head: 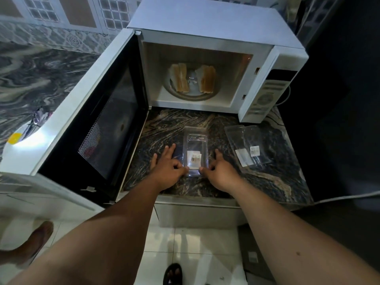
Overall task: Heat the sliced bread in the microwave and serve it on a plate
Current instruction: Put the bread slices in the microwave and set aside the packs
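Straight ahead of both hands, inside the open microwave [205,64]: sliced bread [192,80] in two stacks on the turntable [193,95], loaded, though whether heated cannot be told. Nearer, on the counter [164,124], between the hands: clear plastic bread tray [195,149], near end pinched by left hand [167,167] and right hand [221,171], other fingers loose. Just right of the right hand, clear bag [246,145] lying flat; left beyond the door [92,112], plate [22,138], still without bread, so serving remains.

Two bread stacks [192,79], one microwave [216,27], one clear container [195,145], two hands [194,169].
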